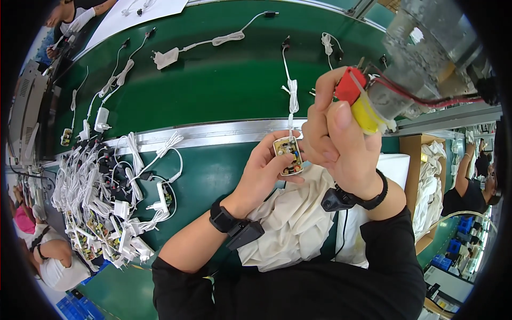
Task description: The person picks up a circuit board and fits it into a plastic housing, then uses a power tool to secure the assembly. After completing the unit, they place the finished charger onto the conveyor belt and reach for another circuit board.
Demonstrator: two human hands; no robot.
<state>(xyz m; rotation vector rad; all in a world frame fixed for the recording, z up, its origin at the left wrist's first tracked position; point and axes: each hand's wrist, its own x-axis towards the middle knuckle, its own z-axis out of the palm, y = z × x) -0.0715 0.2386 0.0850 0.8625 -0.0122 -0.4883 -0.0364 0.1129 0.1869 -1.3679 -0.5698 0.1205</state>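
Note:
My left hand (261, 170) is closed around an adapter half-shell (279, 145) with a bare circuit board (288, 157) facing up, its thumb lying over the board. From the shell's far end a bundled white cable (293, 98) runs up across the metal rail onto the green belt. Raised to the right, my right hand (341, 136) has its fingers curled, with thumb and index finger against a red block (350, 85) beside a yellow wrapped part (368, 114). Red and black wires run from there along a blurred, clear-wrapped grey fixture (421, 58).
A large heap of white-cabled adapters (96, 186) lies left on the green table. Several adapters, including a white plug adapter (166, 57), rest on the belt (213, 90). Cream cloth (288, 224) covers my lap area. A carton (410, 176) stands right. Other people work nearby.

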